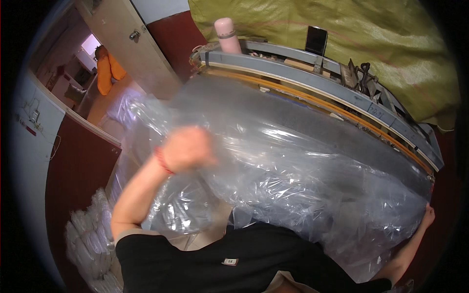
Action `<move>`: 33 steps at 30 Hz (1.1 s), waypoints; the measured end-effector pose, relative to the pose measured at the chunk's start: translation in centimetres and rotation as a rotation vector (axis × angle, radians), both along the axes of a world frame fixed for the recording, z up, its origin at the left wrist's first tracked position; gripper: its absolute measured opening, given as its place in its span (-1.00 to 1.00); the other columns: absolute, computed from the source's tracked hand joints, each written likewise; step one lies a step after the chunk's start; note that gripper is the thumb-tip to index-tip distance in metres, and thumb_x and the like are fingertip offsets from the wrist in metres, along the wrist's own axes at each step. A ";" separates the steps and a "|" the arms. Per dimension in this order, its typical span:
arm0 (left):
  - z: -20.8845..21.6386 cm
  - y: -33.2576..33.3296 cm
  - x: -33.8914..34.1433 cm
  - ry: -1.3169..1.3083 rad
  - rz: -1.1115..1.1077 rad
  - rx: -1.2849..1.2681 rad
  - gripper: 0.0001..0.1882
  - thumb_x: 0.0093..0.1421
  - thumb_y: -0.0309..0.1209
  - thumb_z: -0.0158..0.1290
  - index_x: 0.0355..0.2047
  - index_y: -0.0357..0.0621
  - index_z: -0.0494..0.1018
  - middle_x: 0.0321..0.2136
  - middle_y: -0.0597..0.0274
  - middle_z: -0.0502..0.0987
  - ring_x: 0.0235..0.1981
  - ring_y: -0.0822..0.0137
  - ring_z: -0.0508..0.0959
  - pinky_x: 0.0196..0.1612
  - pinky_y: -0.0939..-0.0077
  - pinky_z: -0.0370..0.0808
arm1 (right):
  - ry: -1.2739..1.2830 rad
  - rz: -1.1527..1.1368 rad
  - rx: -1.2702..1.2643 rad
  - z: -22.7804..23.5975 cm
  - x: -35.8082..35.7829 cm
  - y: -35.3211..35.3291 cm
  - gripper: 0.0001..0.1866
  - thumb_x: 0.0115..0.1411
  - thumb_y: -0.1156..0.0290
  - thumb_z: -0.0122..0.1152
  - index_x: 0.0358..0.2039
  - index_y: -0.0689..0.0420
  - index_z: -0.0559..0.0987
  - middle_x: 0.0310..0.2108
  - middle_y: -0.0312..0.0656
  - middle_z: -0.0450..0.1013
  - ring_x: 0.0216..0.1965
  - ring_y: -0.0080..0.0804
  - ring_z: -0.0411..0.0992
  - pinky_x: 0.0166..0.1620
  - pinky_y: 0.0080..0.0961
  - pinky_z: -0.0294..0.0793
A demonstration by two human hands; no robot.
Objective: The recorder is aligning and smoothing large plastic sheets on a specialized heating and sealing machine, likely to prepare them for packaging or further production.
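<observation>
A wide sheet of clear plastic film (293, 180) lies in shiny wrinkles over a long grey work surface (244, 102) and drapes down toward my body. My right hand (428, 216) is closed on the film's edge at the far right, by the end of the surface. Above the film's left part is my left hand (190, 146), a red cord bracelet on its wrist. It looks curled, but motion smears the fingers, so whether it holds any film is unclear.
Behind the surface runs a long grey metal bar (293, 66) with an orange strip (312, 97). A pink bottle (227, 35), a phone (316, 40) and scissors (364, 75) are there. Bundled plastic (93, 239) sits lower left. Beyond a door (129, 44) is a person in orange (107, 71).
</observation>
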State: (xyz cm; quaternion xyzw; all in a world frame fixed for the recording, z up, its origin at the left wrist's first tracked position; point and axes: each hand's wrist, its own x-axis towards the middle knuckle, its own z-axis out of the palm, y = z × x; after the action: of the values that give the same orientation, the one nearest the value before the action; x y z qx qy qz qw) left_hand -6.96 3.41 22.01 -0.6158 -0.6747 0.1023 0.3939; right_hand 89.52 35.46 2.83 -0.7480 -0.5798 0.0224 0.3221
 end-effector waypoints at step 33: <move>-22.7 -5.7 12.2 -1.311 -0.265 -0.357 -0.75 -0.04 -0.29 0.09 -0.36 -0.14 0.44 -0.37 0.16 0.47 -0.30 0.19 0.46 -0.27 0.37 0.40 | -0.483 -0.532 -0.294 0.3 -6.6 1.6 -0.53 0.11 -0.03 -0.20 -0.18 0.05 0.45 -0.20 -0.07 0.40 -0.19 -0.01 0.36 -0.23 -0.13 0.34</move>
State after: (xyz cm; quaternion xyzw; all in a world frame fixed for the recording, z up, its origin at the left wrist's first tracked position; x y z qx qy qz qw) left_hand 5.20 -2.28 -0.64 -0.6831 -0.6655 -0.2306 -0.1932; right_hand 82.91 37.07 3.08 -0.8942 -0.4154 -0.1557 0.0602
